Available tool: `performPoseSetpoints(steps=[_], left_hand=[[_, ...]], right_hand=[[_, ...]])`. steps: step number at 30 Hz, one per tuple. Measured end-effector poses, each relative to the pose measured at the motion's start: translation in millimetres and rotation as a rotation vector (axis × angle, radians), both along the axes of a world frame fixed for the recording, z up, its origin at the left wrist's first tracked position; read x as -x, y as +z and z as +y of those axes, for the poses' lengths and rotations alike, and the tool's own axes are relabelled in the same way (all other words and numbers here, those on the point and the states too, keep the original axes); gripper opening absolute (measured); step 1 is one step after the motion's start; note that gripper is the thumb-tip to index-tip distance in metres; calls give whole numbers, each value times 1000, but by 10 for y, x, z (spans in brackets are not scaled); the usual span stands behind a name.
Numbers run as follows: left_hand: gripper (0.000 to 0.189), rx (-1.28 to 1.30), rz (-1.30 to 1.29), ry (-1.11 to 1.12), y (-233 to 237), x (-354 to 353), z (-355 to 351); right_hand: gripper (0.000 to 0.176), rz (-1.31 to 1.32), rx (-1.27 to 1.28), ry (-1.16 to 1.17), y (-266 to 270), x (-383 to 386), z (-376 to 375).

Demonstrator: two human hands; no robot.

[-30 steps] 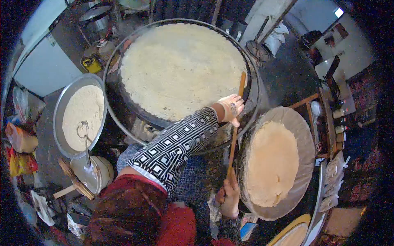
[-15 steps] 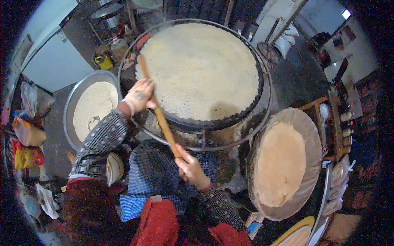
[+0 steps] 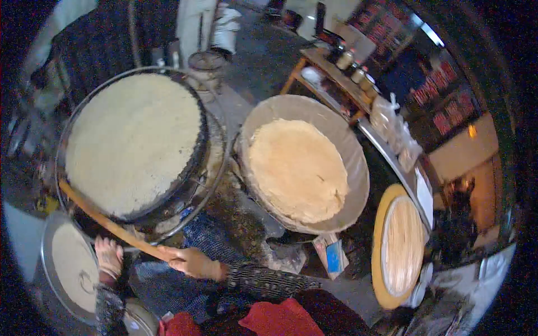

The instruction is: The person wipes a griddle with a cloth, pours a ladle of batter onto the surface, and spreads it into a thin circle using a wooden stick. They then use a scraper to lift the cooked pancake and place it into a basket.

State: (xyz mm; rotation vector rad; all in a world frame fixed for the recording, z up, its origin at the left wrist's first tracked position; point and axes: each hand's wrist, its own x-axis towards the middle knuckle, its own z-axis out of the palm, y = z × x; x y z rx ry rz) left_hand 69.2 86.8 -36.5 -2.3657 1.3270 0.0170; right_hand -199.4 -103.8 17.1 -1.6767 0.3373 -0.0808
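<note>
My right hand (image 3: 193,262) is closed around the near end of a long, slightly curved wooden stick (image 3: 109,225). The stick's far end lies over the left rim of a big round griddle (image 3: 203,120), where a pale, thin sheet of batter (image 3: 134,140) covers nearly the whole surface. Just below the stick, and apart from it, is my left hand (image 3: 109,257), fingers pointing up and seemingly spread, near the griddle's outer metal ring. Beside that hand stands a metal basin (image 3: 47,274) of pale batter (image 3: 73,263), with a ladle-like loop showing in it.
Right of the griddle, a cloth-lined round basket (image 3: 356,168) holds a stack of thin tan flatbreads (image 3: 300,168). Further right stands a round yellow-rimmed board (image 3: 381,252) with a ribbed middle. A wooden shelf (image 3: 330,73) with jars is behind. A blue packet (image 3: 334,257) lies below the basket.
The view has swung right, bringing the basket and yellow-rimmed board further in. My left hand has let go of the stick, which my right hand still grips.
</note>
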Motion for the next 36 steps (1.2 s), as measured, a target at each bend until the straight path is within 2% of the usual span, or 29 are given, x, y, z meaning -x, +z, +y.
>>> performPoseSetpoints(steps=[1,2,3,4,5,6,7,8,9,10,12,13,14,16,18,20,22,23,24,26,28,30,32,34,36], left_hand=[[12,16,49,40,-214,-10,69],[13,91,-142,-155,99,353,-96],[15,210,-70,20,-672,163,11],[19,58,65,38,-23,600,-337],[23,216,71,84,14,873,-525],[24,159,78,41,-70,1002,-724],[24,166,166,109,-499,1055,-907],[27,419,481,-54,-1023,1013,-1001],[29,554,627,-131,-1482,944,-865],[31,670,778,-219,-1686,936,-797],[43,822,650,-217,-1116,1594,-751],[51,906,582,-221,-818,1734,-723],[61,654,729,-179,-508,1628,-552],[57,1032,320,-209,457,1741,-636],[56,984,209,-277,861,1476,-816],[60,873,348,-348,1166,1208,-1267],[69,692,369,-563,1406,1025,-1982],[73,669,369,-634,1455,1001,-2250],[77,648,369,-702,1435,981,-2499],[85,495,369,-760,1069,833,-2935],[86,454,292,-745,768,646,-3069],[89,427,332,-625,735,367,-3050],[87,522,257,-619,499,-32,-2945],[86,506,264,-503,479,-290,-2752],[85,514,263,-437,538,-486,-2569]], right_hand=[[50,-33,22,-51,-41,92,-22],[50,-49,31,-73,39,214,-116],[50,63,-123,-182,188,396,-256],[49,174,-209,-188,163,398,-243],[47,288,-295,-200,135,402,-227],[46,401,-375,-215,108,406,-208],[45,276,-171,-57,147,261,-82],[44,144,29,112,150,126,45],[45,98,96,177,98,26,163],[46,51,168,236,17,-41,273],[46,-251,876,-177,-115,95,325],[47,-45,364,-104,159,311,92],[49,156,-154,-32,336,540,-72],[50,83,-55,-165,267,973,-184],[51,69,-22,-179,-112,1355,-21],[51,55,23,-194,-254,1564,100],[49,-98,78,-547,-131,1652,315],[52,244,-334,-522,368,1590,221],[52,255,-344,-520,377,1508,189],[56,120,-643,-702,359,1296,201],[56,204,-634,-634,317,1085,-26],[54,268,-651,-517,290,857,-188],[54,296,-710,-398,245,684,-321],[53,186,-895,-391,194,467,-395],[52,212,-885,-295,244,288,-426]])
